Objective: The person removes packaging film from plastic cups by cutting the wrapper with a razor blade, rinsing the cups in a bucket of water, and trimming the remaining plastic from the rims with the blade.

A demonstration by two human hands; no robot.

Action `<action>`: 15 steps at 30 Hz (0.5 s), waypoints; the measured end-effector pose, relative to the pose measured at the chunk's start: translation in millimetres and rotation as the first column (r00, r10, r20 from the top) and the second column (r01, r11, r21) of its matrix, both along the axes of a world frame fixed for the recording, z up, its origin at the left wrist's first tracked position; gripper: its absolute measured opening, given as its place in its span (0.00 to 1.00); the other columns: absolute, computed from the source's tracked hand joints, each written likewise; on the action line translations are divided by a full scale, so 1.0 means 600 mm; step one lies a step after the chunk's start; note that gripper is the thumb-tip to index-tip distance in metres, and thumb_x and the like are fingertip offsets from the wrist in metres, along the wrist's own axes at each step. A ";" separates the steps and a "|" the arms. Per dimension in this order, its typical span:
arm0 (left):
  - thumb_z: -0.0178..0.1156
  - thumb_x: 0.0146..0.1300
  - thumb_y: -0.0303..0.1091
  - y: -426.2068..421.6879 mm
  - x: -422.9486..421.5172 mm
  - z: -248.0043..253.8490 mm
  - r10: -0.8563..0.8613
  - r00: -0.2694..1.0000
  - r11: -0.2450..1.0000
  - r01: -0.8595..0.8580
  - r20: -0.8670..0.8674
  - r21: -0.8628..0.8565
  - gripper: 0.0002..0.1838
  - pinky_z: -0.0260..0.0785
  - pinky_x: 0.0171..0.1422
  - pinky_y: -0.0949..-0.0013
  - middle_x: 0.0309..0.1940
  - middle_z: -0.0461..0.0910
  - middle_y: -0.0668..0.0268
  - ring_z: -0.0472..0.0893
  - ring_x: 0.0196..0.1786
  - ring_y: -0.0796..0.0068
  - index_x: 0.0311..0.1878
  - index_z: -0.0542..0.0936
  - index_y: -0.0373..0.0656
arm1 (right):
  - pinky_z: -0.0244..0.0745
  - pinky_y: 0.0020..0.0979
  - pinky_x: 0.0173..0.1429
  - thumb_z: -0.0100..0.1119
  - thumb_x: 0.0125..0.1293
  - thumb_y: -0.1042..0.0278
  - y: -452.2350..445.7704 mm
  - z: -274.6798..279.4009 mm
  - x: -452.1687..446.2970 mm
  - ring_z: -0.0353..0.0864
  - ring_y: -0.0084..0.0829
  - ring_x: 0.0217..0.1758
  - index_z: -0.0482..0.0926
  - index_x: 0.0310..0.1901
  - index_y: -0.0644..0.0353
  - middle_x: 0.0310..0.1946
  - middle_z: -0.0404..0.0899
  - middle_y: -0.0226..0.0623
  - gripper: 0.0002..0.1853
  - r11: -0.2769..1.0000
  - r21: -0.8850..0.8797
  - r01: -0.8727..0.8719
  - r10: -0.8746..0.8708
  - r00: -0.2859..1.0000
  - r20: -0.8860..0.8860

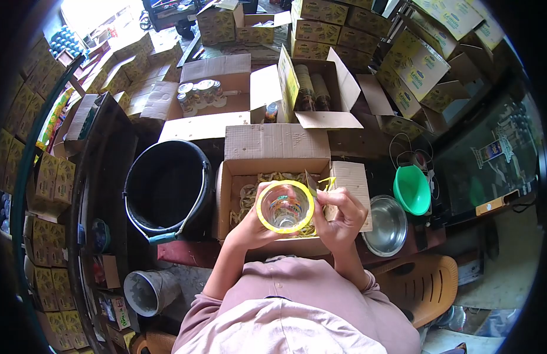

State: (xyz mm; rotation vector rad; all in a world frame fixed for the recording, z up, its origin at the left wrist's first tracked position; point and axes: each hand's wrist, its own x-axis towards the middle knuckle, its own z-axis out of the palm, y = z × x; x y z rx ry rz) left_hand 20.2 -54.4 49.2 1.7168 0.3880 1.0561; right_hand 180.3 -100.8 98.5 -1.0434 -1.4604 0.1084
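My left hand [250, 229] is wrapped round a clear printed cup [285, 207] with a bright yellow rim, its mouth tilted up towards me. A thin knife [310, 183] is pinched in my right hand [344, 219], the blade pointing up beside the cup's rim. A yellow strip [329, 183] sticks out near the blade and my right fingers. Both hands are above an open cardboard box [277, 141], where many thin yellowish strips [244, 203] lie. The cup hides part of the box's inside.
Left of the box stands a black bucket [134, 200]; to its right are a steel bowl [387, 236] and a green bowl [411, 192]. Behind, one open box [217, 69] holds several printed cups [198, 94], another [344, 82] stacked cups. An orange chair [430, 280] is at right.
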 end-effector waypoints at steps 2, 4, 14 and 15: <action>0.71 0.43 0.27 -0.002 -0.001 -0.002 -0.038 0.998 0.995 0.043 0.059 -0.092 0.37 0.66 0.59 0.66 0.52 0.60 0.62 0.66 0.57 0.68 0.58 0.63 0.40 | 0.71 0.22 0.26 0.63 0.44 0.84 0.001 0.002 0.003 0.79 0.26 0.23 0.79 0.31 0.62 0.21 0.77 0.36 0.10 1.000 -0.013 -0.013 0.014 1.000 0.019; 0.70 0.43 0.27 0.001 -0.003 0.001 -0.041 0.998 0.995 0.045 0.046 -0.090 0.37 0.65 0.60 0.66 0.52 0.61 0.62 0.67 0.57 0.69 0.57 0.64 0.40 | 0.71 0.23 0.26 0.64 0.44 0.83 0.002 0.004 0.004 0.79 0.26 0.23 0.80 0.31 0.62 0.22 0.77 0.36 0.10 0.999 -0.027 -0.021 0.022 0.999 0.034; 0.68 0.45 0.26 0.006 -0.009 -0.008 -0.128 0.989 0.970 0.141 0.080 -0.196 0.37 0.62 0.61 0.67 0.54 0.66 0.62 0.69 0.56 0.71 0.60 0.62 0.39 | 0.72 0.23 0.27 0.64 0.43 0.84 0.011 0.006 0.004 0.79 0.26 0.24 0.80 0.32 0.61 0.22 0.77 0.35 0.12 0.999 -0.045 -0.020 0.023 0.997 0.072; 0.67 0.46 0.26 0.005 -0.008 -0.006 -0.136 0.985 0.965 0.155 0.103 -0.211 0.37 0.62 0.61 0.67 0.54 0.66 0.62 0.69 0.56 0.71 0.60 0.62 0.38 | 0.72 0.23 0.27 0.64 0.43 0.84 0.012 0.004 0.004 0.79 0.26 0.24 0.80 0.32 0.61 0.22 0.77 0.34 0.12 0.999 -0.046 -0.020 0.023 0.998 0.062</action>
